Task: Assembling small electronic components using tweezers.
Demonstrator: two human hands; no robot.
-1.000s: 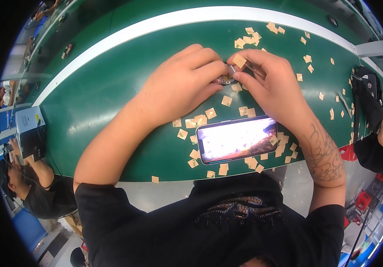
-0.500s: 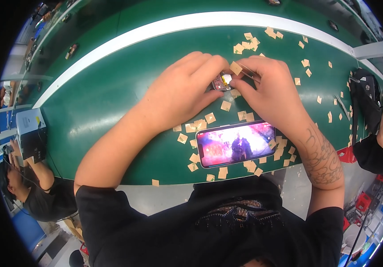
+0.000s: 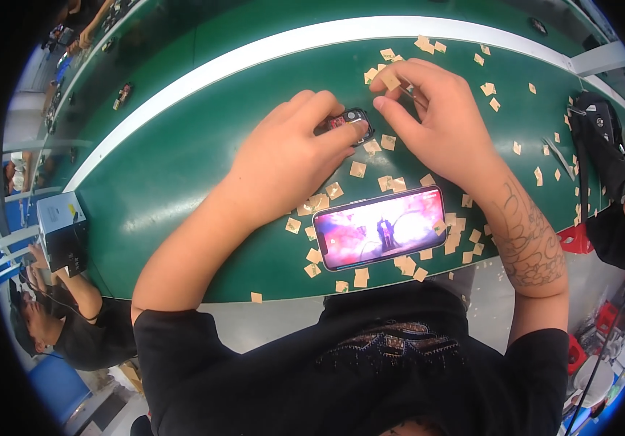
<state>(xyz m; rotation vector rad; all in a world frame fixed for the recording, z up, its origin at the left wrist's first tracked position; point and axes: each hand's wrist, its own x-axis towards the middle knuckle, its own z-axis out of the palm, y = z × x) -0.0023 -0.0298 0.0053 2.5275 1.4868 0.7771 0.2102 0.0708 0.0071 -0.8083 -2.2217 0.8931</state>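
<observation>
My left hand [image 3: 291, 149] is closed around a small black electronic device [image 3: 358, 116], its thumb pressed across it. Part of the device's reddish inside shows beside the fingers; the rest is hidden by them. To its right and a little farther off, my right hand [image 3: 440, 109] is curled with thumb and forefinger apart. A thin metal tool, apparently tweezers [image 3: 408, 91], is tucked in its fingers. By the forefinger tip is a tan paper square [image 3: 390, 81]. Loose tan squares [image 3: 388, 142] lie on the green table [image 3: 160, 182] near the device.
A phone [image 3: 381, 229] playing a bright video lies in front of my hands, with several tan squares around it. More squares scatter to the far right, near a black bag [image 3: 597, 134]. A white box [image 3: 62, 212] stands at left. People sit at both sides.
My right hand has drawn away from the device, carrying the tool and tan square up. The device has turned in my left hand, showing a black face where circuitry and a white-yellow part showed before.
</observation>
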